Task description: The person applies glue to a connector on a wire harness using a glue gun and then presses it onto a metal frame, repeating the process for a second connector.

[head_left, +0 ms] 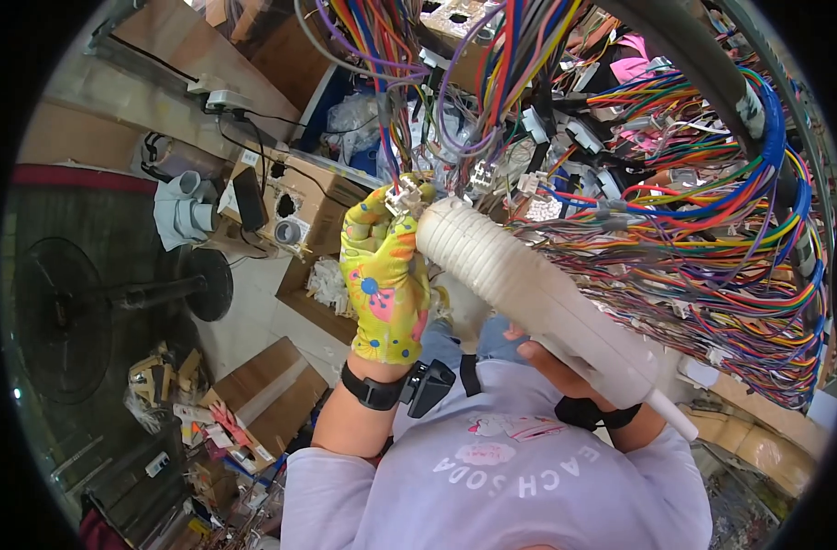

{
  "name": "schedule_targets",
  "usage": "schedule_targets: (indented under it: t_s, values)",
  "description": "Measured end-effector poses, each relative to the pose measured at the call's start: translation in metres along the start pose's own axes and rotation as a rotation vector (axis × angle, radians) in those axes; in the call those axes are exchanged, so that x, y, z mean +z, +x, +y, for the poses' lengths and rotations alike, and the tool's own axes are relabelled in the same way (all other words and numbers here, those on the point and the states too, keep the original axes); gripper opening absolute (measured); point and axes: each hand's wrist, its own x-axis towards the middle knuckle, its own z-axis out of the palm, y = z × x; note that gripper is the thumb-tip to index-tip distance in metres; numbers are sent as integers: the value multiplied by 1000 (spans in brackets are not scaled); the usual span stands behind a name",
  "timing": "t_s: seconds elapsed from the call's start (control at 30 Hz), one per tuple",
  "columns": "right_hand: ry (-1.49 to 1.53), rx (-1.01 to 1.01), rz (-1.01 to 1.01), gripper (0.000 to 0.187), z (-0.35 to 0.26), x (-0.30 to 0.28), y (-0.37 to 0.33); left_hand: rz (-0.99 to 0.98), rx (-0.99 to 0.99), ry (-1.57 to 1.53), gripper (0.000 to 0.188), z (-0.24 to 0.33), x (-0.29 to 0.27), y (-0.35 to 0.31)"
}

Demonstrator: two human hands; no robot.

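Observation:
My left hand, in a yellow glove with a flower pattern, is raised and closed on a white plastic connector at the lower end of a hanging wire bundle. Beside it lies the ribbed, wrapped front of a long white tool that looks like a heat gun, its tip close to the connector. My bare right hand grips this tool from below; most of its fingers are hidden behind the body. Another white connector dangles just right of the tip.
Thick bundles of coloured wires hang from a dark bar on the right. To the left stand a cardboard box with holes and a black fan. An open carton and scattered scraps lie on the floor.

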Motion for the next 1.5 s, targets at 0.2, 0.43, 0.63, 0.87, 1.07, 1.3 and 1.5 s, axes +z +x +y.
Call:
schedule_targets:
  t_s: [0.2,0.43,0.63,0.87,1.07,1.3,1.5]
  values:
    - [163,131,-11,44,6,1,-6,3,-25,-6,28,3,0,0]
    - [-136,-195,-67,44,10,-5,1,15,-32,-31,29,3,-4,4]
    - [100,198,45,45,-8,0,-2,19,-30,-6,31,4,-5,2]
    - [-222,-180,-58,44,6,-6,1,36,-33,4,32,10,-2,1]
    - [-70,-48,-55,45,13,-9,-2,60,-37,51,35,9,-9,3]
    - [-87,-18,-23,48,13,-12,0,72,-50,44,38,11,-5,2]
    - [-202,-139,-65,53,11,-14,1,47,-47,46,40,9,-14,3]
